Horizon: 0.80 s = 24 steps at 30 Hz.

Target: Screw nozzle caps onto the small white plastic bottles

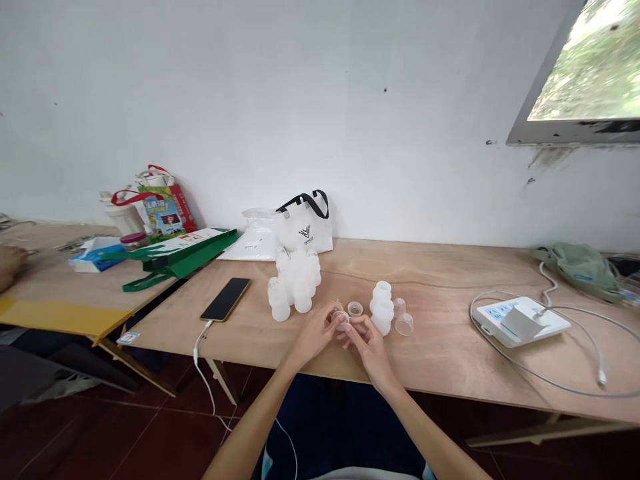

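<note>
Above the table's front edge, my left hand [323, 330] and my right hand [367, 340] come together on a small round, clear plastic cap [341, 317]. Fingertips of both hands pinch its rim from either side. Just behind my fingers lies a similar translucent ring-shaped piece [355, 309]. Right of my right hand stand white translucent plastic bottles [383, 310], close together. Beside them are two clear plastic cups or caps [404, 325]. A cluster of several more white bottles [295, 277], some with clear tops, stands beyond my left hand.
A phone [226, 299] with a white cable lies left on the wooden table [440, 280]. Bags, including a white tote [305, 230], rest along the wall. To the right is a power strip [523, 322] with looping cables. Someone else's hand [11, 267] shows at far left.
</note>
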Available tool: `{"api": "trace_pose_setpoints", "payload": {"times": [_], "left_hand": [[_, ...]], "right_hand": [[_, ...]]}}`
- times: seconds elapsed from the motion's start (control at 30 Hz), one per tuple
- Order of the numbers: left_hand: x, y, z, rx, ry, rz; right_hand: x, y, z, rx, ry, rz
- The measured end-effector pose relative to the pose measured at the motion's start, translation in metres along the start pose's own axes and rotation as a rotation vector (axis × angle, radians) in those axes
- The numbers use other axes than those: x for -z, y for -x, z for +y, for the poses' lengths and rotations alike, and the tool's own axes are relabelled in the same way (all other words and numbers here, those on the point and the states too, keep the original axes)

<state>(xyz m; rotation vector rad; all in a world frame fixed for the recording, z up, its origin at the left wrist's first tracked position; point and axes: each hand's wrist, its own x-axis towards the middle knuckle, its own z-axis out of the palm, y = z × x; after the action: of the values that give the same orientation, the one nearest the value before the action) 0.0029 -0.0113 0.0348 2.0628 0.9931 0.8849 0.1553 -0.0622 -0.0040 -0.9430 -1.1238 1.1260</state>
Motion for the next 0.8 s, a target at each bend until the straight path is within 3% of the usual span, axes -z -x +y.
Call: {"api": "trace_pose_setpoints", "payload": {"times": [0.23,0.57,0.8], "left_hand": [[0.002,-0.005,-0.003,0.028,0.132,0.001],[-0.005,0.000,-0.001,0.003,0.085,0.002],[-0.007,0.000,0.003,0.090,-0.003,0.102]], "right_hand": [[0.001,0.000,0.002,0.006,0.010,-0.041],[0.000,-0.002,0.001,-0.012,-0.042,0.032],[0.000,0.001,0.004,0.011,0.046,-0.007]]}}
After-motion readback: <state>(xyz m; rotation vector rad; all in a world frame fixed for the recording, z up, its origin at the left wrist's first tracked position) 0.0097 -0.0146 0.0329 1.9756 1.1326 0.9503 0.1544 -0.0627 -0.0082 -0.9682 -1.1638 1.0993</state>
